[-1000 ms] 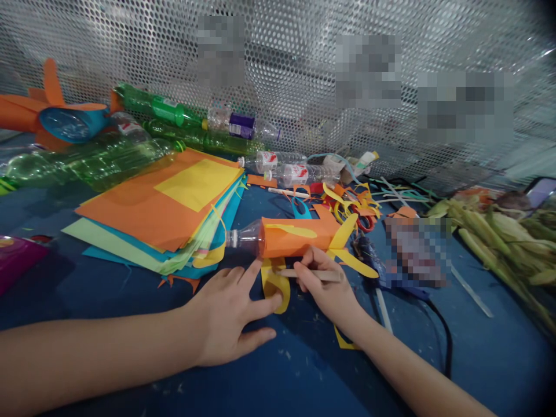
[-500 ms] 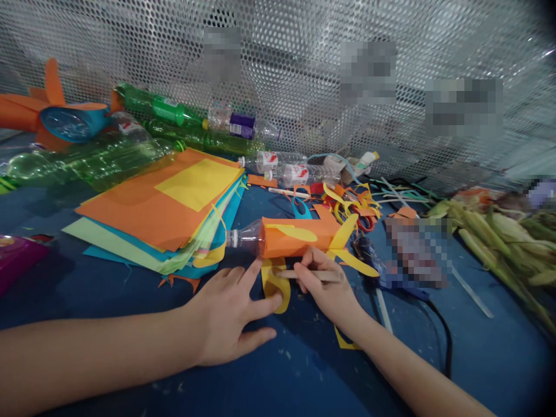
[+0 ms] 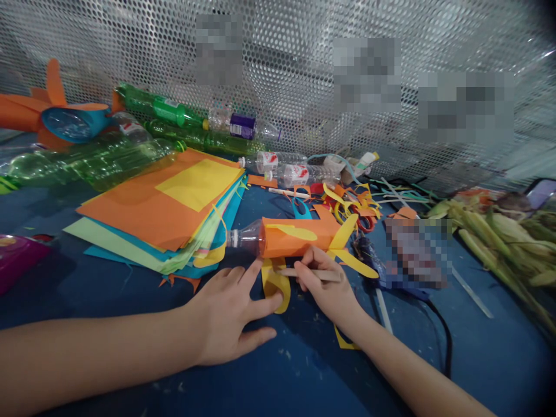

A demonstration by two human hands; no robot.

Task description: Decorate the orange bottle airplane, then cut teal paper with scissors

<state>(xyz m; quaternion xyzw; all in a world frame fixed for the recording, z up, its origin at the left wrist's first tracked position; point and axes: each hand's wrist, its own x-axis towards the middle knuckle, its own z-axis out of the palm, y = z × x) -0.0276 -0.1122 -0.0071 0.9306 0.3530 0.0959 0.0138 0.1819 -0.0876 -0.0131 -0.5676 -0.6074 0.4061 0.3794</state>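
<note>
With right hand (image 3: 332, 296), gripping a pale stick (image 3: 326, 275) at frame centre; with left hand (image 3: 228, 315) outspread, touching yellow paper (image 3: 274, 286).

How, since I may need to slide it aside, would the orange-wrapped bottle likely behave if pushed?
The orange-wrapped bottle would probably be light for its size, as its clear neck shows no liquid. It may rock rather than roll freely, since yellow tail fins jut from one end. Those look like thin paper, so they would likely bend if they caught.

Back: silver perforated sheet (image 3: 286, 35) | Surface: blue tabletop (image 3: 304, 385), pale specks (image 3: 284, 353) | Light: white glints (image 3: 546, 53) upper right
</note>
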